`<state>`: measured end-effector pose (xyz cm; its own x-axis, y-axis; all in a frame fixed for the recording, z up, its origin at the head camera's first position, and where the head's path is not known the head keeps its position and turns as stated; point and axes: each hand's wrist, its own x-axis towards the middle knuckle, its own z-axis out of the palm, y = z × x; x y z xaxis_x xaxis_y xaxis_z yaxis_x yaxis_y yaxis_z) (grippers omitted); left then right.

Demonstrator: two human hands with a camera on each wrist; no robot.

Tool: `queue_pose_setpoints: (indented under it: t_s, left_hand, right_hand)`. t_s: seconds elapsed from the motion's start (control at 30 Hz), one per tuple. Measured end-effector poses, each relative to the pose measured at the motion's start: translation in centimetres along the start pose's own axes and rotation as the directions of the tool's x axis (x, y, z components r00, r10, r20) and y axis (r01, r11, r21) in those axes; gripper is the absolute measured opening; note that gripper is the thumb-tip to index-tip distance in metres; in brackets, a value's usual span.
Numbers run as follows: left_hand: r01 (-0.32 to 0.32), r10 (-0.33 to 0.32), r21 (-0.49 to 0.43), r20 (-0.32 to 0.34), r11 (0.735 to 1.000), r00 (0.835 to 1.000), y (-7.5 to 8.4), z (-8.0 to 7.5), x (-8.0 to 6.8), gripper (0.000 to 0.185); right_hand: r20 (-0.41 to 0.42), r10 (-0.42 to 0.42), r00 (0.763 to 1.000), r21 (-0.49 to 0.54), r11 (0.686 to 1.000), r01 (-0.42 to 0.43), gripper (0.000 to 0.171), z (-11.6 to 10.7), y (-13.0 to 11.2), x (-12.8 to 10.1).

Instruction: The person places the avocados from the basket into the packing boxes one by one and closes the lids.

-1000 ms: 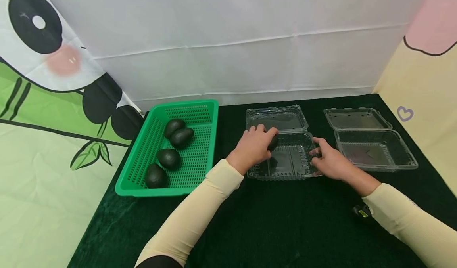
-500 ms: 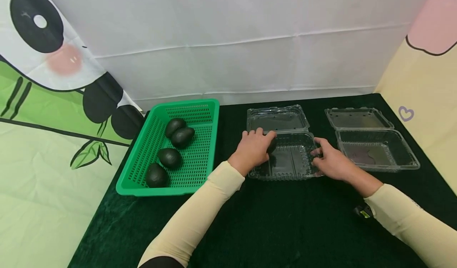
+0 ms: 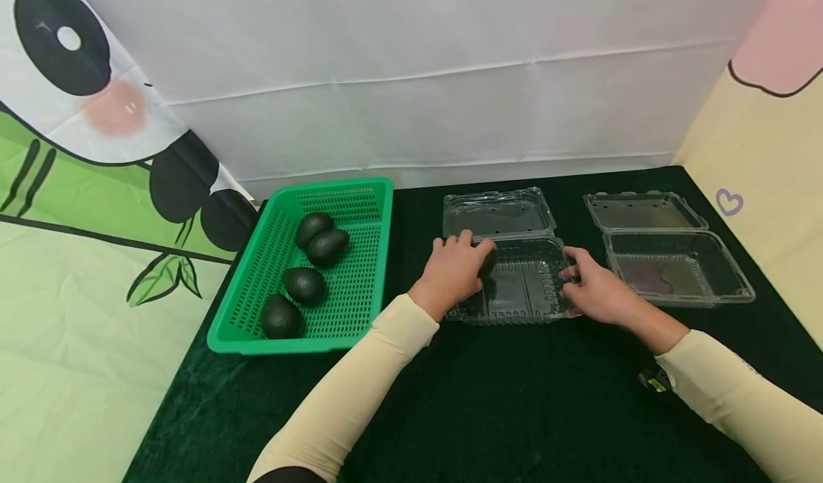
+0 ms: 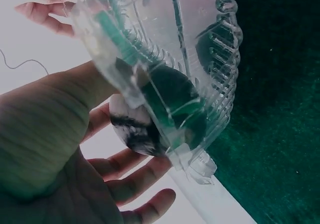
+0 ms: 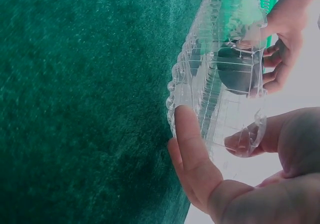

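Observation:
My left hand [image 3: 455, 270] curls round a dark avocado [image 3: 489, 262] and holds it low in the back left corner of an open clear clamshell container [image 3: 524, 290]. In the left wrist view the avocado [image 4: 172, 101] shows through the plastic wall, against my fingers [image 4: 142, 171]. My right hand [image 3: 594, 290] pinches the container's right rim, thumb outside and fingers inside. The right wrist view shows that thumb [image 5: 192, 151] on the ribbed rim [image 5: 200, 91], with the avocado [image 5: 237, 73] and my left hand [image 5: 285, 26] beyond.
A green plastic basket [image 3: 244, 319] with several avocados stands to the left. A second open clear clamshell [image 3: 675, 272] lies at the right. A dark green cloth [image 3: 501, 397] covers the table. A small black and yellow object [image 3: 654, 381] lies by my right sleeve.
My left hand has sunk a little with the avocado, deeper into the container's back left corner. The right hand keeps its hold on the rim.

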<state>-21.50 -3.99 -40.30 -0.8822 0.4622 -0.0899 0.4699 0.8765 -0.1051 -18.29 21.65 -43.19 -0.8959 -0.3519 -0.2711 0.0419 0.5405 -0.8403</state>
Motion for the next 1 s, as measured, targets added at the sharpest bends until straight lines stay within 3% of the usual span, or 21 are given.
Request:
queue_pose_setpoints:
  t_s: [0.3,0.63,0.77,1.0]
  left_hand:
    - [-0.010,0.011,0.068,-0.015,0.998,1.000,0.1,0.3,-0.1,0.057]
    - [-0.023,0.025,0.043,-0.043,0.999,0.999,0.0,0.0,-0.5,0.056]
    - [-0.032,0.034,0.023,-0.088,0.999,0.996,-0.1,-1.3,-1.1,0.057]
    - [-0.029,0.029,0.003,-0.192,1.000,0.981,-1.6,-5.8,-3.1,0.056]
  right_hand:
    - [-0.001,0.002,1.000,0.002,1.000,-0.002,0.080,0.0,0.2,0.1]
    - [-0.002,-0.004,1.000,0.002,1.000,0.004,0.081,0.0,0.4,0.1]
    - [-0.007,-0.009,1.000,-0.001,1.000,0.009,0.081,-0.1,0.4,0.1]
    - [-0.010,-0.002,1.000,0.001,1.000,0.002,0.081,-0.1,0.5,0.2]
